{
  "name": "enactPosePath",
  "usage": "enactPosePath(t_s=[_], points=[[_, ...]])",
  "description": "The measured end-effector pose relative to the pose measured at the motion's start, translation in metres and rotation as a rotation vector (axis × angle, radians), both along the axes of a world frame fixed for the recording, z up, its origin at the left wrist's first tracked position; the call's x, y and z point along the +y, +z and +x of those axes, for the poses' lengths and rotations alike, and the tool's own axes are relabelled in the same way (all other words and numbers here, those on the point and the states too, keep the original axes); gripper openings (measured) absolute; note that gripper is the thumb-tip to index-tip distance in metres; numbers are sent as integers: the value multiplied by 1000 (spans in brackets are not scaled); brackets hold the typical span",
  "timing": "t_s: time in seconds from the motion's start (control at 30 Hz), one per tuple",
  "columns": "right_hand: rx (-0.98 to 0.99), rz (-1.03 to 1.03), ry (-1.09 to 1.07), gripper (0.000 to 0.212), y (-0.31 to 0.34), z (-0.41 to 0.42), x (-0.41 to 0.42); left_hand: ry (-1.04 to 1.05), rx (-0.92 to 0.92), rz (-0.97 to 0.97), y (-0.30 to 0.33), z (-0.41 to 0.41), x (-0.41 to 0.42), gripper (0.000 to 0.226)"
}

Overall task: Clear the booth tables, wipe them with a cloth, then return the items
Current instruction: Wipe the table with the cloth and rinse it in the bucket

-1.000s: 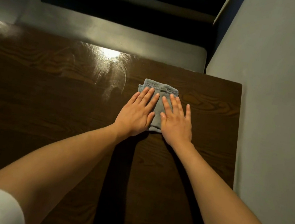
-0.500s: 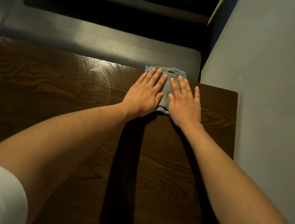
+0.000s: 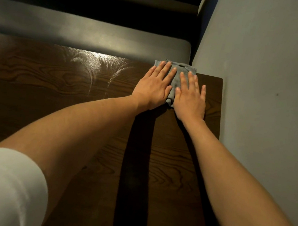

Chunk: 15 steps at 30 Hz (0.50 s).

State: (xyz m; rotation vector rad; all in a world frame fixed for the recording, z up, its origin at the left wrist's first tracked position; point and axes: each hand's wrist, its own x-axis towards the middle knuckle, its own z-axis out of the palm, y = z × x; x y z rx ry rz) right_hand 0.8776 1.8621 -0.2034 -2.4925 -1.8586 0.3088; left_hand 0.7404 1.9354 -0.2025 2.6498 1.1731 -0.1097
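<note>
A folded grey cloth [image 3: 176,78] lies at the far edge of the dark wooden booth table [image 3: 54,87], near its far right corner, with its front edge hanging just past the rim. My left hand [image 3: 153,87] presses flat on the cloth's left half, fingers straight. Beside it, my right hand [image 3: 190,95] presses flat on the right half, its little finger on the bare wood. Most of the cloth is hidden under both palms. Wet wipe streaks shine on the table to the left of the hands.
A dark padded booth seat [image 3: 97,34] runs along beyond the table's far edge, with its backrest above. A grey wall [image 3: 268,89] stands right against the table's right side.
Both hands have pushed the cloth away from me, from the middle of the table to its far edge, and slightly to the right toward the wall.
</note>
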Motion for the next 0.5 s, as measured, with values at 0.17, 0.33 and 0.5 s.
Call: enactPosePath(t_s=[0.17, 0.33, 0.5], points=[[22, -4, -20, 55, 2, -14, -29, -15, -2, -1, 0, -15, -29, 62], [37, -42, 10, 56, 6, -42, -57, 8, 1, -15, 3, -45, -63, 62], [38, -80, 85, 57, 11, -73, -95, 58, -6, -16, 1, -84, -108, 63]])
